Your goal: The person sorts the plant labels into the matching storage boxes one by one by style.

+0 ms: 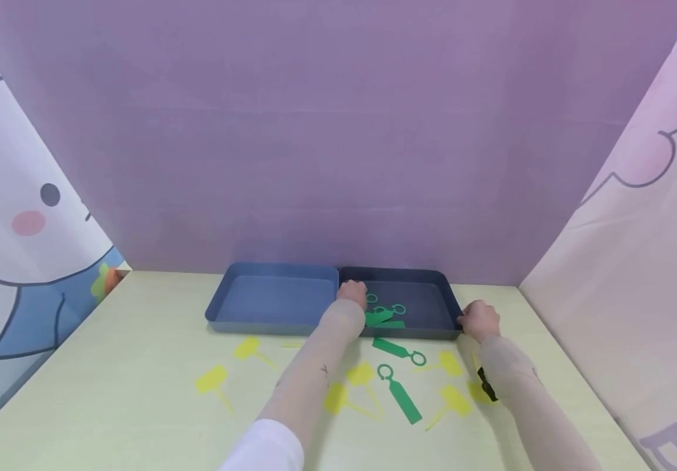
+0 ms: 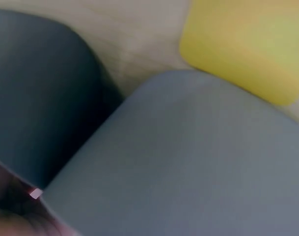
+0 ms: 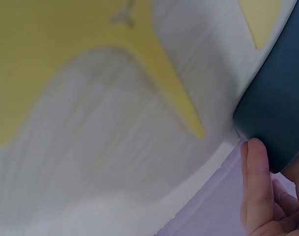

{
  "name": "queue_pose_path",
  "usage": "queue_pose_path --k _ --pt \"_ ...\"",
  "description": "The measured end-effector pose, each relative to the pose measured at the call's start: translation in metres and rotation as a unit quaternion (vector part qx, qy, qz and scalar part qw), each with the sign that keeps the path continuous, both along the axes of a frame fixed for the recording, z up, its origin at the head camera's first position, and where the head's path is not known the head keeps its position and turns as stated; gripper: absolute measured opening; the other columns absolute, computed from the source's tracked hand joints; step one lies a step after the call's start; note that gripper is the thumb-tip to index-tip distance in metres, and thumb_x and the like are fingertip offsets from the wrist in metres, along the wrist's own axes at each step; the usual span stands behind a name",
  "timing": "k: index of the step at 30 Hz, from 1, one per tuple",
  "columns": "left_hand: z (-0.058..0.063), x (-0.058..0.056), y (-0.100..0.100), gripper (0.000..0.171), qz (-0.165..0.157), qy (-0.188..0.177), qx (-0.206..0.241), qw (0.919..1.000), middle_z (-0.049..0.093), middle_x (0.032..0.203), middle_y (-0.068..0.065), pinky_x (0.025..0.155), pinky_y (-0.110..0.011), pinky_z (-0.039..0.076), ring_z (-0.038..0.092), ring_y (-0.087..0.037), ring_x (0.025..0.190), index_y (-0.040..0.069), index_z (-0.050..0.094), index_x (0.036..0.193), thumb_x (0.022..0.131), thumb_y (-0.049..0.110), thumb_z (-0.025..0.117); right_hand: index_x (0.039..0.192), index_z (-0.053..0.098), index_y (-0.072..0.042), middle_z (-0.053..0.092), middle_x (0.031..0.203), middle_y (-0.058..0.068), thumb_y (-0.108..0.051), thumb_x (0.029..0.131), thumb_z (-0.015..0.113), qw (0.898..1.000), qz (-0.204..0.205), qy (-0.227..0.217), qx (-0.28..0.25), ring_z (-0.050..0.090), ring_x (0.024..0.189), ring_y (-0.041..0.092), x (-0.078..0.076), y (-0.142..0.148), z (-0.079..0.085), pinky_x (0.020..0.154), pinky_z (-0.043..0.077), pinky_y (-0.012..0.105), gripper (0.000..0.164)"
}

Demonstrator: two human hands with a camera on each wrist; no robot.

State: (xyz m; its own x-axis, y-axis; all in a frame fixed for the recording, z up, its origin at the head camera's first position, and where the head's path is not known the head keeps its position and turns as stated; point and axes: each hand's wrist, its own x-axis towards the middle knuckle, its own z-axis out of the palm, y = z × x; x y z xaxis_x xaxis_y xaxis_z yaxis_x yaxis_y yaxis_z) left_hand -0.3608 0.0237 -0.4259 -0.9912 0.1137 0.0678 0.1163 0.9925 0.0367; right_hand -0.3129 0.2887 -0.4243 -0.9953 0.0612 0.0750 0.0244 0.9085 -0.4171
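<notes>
Hands apart: right hand [image 1: 481, 320] pinches dark tray [image 1: 423, 299]; left hand [image 1: 352, 294] covers its opposite rim, grip unclear; uneven lifting could spill green tags [image 1: 380, 318].

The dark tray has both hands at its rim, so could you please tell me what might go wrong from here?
If the dark tray tilts, the loose green tags inside might slide out. The blue tray sits right beside it at the left hand, so it could be dragged along. If pulled nearer, the dark tray could ride over the outer green tag lying just in front.
</notes>
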Motion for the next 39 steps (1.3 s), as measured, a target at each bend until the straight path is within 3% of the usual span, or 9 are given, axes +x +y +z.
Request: queue_pose_path --k 7,16,20,25,31,39 --pt "-0.004 0.0 0.0 0.018 -0.002 0.018 -0.016 0.9997 0.069 0.086 -0.004 0.065 -0.027 0.055 0.066 -0.018 0.081 0.015 0.07 0.096 0.078 0.012 0.07 0.049 0.05 -0.01 0.056 0.048 0.001 -0.009 0.083 0.058 1.0 -0.002 0.004 0.001 0.052 0.057 0.022 0.001 -0.002 0.001 0.074 0.043 0.049 0.035" --pt "-0.001 0.002 -0.001 0.016 -0.001 0.006 -0.003 1.0 0.069 0.087 -0.005 0.064 -0.028 0.056 0.066 -0.019 0.082 0.014 0.068 0.097 0.081 0.011 0.067 0.049 0.054 -0.011 0.058 0.049 0.001 -0.009 0.081 0.061 1.0 0.005 0.003 -0.011 0.056 0.061 0.024 -0.004 0.002 -0.002 0.078 0.042 0.053 0.032" --pt "-0.002 0.001 0.0 0.015 -0.006 0.022 0.008 0.9997 0.069 0.085 -0.006 0.063 -0.029 0.056 0.067 -0.02 0.08 0.013 0.07 0.094 0.081 0.009 0.067 0.046 0.046 -0.011 0.05 0.043 -0.001 -0.008 0.082 0.059 1.0 0.005 0.004 -0.01 0.049 0.052 0.019 0.004 -0.002 0.005 0.073 0.042 0.046 0.038" --pt "0.003 0.0 -0.005 0.012 -0.03 0.01 0.024 0.9992 0.07 0.084 -0.006 0.062 -0.03 0.056 0.067 -0.02 0.078 0.012 0.07 0.094 0.084 0.012 0.064 0.044 0.034 -0.016 0.031 0.04 -0.006 -0.009 0.083 0.059 1.0 0.014 0.017 0.0 0.033 0.043 0.013 0.003 -0.003 0.004 0.065 0.037 0.038 0.047" --pt "0.022 0.007 -0.009 0.017 -0.065 -0.021 0.044 0.9967 0.069 0.091 -0.006 0.068 -0.031 0.055 0.066 -0.022 0.081 0.01 0.068 0.102 0.088 0.01 0.058 0.044 0.034 -0.015 0.033 0.04 -0.005 -0.008 0.083 0.059 1.0 0.01 0.012 0.003 0.033 0.045 0.015 0.0 0.0 0.005 0.067 0.036 0.041 0.047" --pt "0.036 0.026 -0.009 0.019 -0.13 -0.022 0.083 0.9879 0.069 0.095 -0.006 0.067 -0.028 0.054 0.066 -0.02 0.081 0.007 0.068 0.105 0.088 0.011 0.06 0.043 0.036 -0.015 0.037 0.041 -0.005 -0.01 0.084 0.06 1.0 0.007 0.001 0.006 0.039 0.049 0.017 -0.001 -0.001 0.004 0.069 0.038 0.044 0.047"
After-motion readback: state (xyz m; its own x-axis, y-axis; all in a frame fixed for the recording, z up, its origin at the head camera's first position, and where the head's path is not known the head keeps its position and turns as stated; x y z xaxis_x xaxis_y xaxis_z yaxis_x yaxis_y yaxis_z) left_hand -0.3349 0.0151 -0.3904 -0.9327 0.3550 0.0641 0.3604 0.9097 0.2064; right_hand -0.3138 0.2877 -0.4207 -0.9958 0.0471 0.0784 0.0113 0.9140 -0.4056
